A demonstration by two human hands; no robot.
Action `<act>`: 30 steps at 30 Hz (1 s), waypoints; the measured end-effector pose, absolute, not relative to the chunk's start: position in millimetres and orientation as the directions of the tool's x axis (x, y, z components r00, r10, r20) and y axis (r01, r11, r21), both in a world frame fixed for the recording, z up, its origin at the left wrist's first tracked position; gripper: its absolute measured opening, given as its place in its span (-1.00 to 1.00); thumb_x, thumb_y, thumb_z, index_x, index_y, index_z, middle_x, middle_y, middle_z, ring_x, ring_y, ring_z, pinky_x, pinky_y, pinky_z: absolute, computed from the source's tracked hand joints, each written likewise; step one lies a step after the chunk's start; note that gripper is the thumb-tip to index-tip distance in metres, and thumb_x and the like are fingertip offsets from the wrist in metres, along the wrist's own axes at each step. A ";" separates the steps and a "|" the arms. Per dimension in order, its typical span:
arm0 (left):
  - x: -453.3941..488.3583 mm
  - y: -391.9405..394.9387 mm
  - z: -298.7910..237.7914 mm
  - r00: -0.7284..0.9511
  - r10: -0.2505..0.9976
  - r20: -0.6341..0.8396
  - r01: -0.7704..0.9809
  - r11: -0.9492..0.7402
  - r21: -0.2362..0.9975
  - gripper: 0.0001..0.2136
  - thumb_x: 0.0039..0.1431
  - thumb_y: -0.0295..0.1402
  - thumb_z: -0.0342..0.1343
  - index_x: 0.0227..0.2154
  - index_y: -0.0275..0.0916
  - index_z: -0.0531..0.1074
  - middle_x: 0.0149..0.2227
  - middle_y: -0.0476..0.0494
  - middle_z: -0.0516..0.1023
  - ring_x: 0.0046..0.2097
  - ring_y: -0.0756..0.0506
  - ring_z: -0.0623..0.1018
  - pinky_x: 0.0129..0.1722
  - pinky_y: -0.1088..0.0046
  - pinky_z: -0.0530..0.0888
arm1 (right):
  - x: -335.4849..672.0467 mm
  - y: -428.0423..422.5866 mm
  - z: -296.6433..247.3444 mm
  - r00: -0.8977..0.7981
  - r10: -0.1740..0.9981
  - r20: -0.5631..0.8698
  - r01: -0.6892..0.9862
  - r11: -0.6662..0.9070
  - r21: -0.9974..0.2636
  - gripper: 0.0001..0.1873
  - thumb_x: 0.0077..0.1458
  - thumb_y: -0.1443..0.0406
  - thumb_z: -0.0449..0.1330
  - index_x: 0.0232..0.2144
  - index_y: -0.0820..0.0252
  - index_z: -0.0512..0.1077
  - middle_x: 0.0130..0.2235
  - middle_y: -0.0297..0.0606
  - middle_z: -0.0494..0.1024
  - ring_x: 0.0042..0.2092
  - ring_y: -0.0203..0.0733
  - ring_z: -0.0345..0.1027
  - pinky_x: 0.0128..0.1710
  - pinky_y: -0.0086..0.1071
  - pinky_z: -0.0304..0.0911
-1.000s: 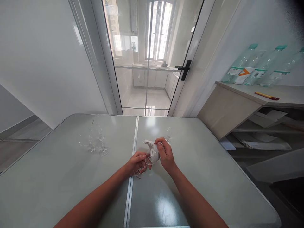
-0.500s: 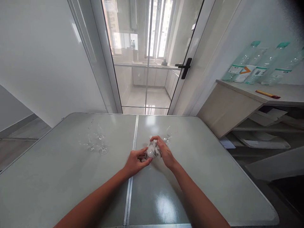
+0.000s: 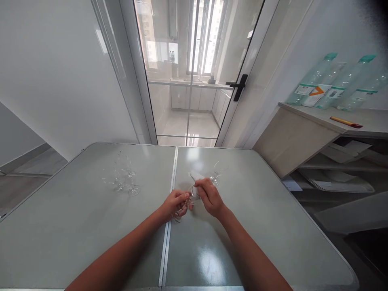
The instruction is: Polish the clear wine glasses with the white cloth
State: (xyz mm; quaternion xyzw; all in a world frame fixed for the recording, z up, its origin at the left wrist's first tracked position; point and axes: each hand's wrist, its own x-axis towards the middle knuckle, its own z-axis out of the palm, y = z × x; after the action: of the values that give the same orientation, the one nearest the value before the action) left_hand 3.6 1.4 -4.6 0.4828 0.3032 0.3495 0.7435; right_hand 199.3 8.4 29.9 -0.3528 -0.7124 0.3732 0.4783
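Note:
Over the table's middle seam, my left hand [image 3: 175, 204] is closed round the stem of a clear wine glass [image 3: 177, 217], whose foot shows below the fingers. The glass lies tilted, its bowl toward the right. My right hand [image 3: 210, 197] is closed on a white cloth [image 3: 196, 176] at the bowl; part of the cloth sticks out beyond the fingers. How far the cloth reaches into the bowl is hidden. Just beyond my right hand stands another clear stemmed glass [image 3: 216, 178]. Several more stemmed glasses [image 3: 133, 190] stand together on the left.
The pale green table [image 3: 91, 242] has a metal seam [image 3: 165, 250] down its middle. A glass door [image 3: 201, 117] with a black handle [image 3: 240, 87] lies beyond it. On the right, a wooden shelf [image 3: 306, 137] bears several plastic bottles [image 3: 325, 81].
My left hand has tipped the glass, so its foot now shows lower left. My right hand has turned and closed further round the cloth, which now pokes out beyond the fingers.

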 end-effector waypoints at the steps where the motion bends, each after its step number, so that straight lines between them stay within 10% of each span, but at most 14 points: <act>1: 5.2 -0.5 -5.1 0.492 0.869 -0.057 -0.189 0.171 0.967 -0.61 0.17 -0.07 0.22 -0.31 -0.41 0.56 -0.50 -0.11 0.51 -0.66 0.11 0.29 -0.66 0.58 0.20 | 197.7 9.9 29.1 -0.225 0.897 0.380 0.105 0.410 -0.906 -0.76 0.32 0.08 0.07 -0.19 0.07 0.41 -0.50 -0.40 0.29 -0.42 -0.20 0.12 -0.36 -0.32 0.14; 5: 10.6 -6.0 -8.0 0.287 0.954 0.083 -0.045 -0.073 0.996 -0.48 0.09 -0.16 0.34 0.08 -0.31 0.50 -0.42 -0.05 0.50 -0.51 0.05 0.40 -0.48 0.53 0.38 | 194.0 14.8 30.9 -0.014 0.983 0.184 -0.214 0.176 -0.961 -0.71 0.28 0.05 0.13 -0.06 0.04 0.32 -0.47 -0.46 0.27 -0.48 -0.28 0.11 -0.48 -0.43 0.08; 17: 9.5 0.6 -8.2 0.225 0.965 0.134 -0.285 -0.066 0.956 -0.49 0.24 -0.18 0.22 0.19 -0.22 0.29 -0.07 -0.27 0.58 -0.37 0.00 0.51 -0.31 0.45 0.40 | 184.9 23.3 21.6 0.209 0.976 0.060 -0.565 0.170 -0.807 -0.69 0.14 0.03 0.30 -0.19 0.04 0.40 -0.22 -0.34 0.51 -0.22 -0.22 0.39 -0.18 -0.34 0.35; 24: 15.2 -1.4 -12.1 0.336 0.929 0.154 -0.372 -0.019 0.928 -0.66 0.22 -0.13 0.24 -0.22 -0.19 0.22 -0.25 -0.12 0.61 -0.50 0.04 0.51 -0.46 0.54 0.33 | 175.3 11.5 27.6 -0.181 0.982 0.057 -0.639 -0.073 -0.766 -0.52 0.30 -0.13 -0.02 -0.23 0.06 0.47 0.01 -0.12 0.55 -0.18 -0.03 0.43 -0.36 -0.23 0.32; 30: 12.8 0.9 -14.0 0.401 0.899 0.174 -0.422 0.012 0.907 -0.66 0.25 -0.08 0.19 -0.27 -0.20 0.21 -0.30 -0.10 0.57 -0.58 0.08 0.43 -0.56 0.57 0.26 | 170.9 5.3 27.3 -0.282 0.959 0.037 -0.521 -0.121 -0.845 -0.44 0.12 0.02 0.32 0.13 -0.01 0.37 -0.23 -0.30 0.57 -0.45 -0.28 0.28 -0.46 -0.40 0.24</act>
State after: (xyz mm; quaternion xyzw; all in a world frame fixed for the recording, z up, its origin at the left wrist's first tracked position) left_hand 12.8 0.9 -14.0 0.5011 0.2383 0.4928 0.6702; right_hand 170.9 5.3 27.3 -0.2762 -0.3963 0.6958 0.5315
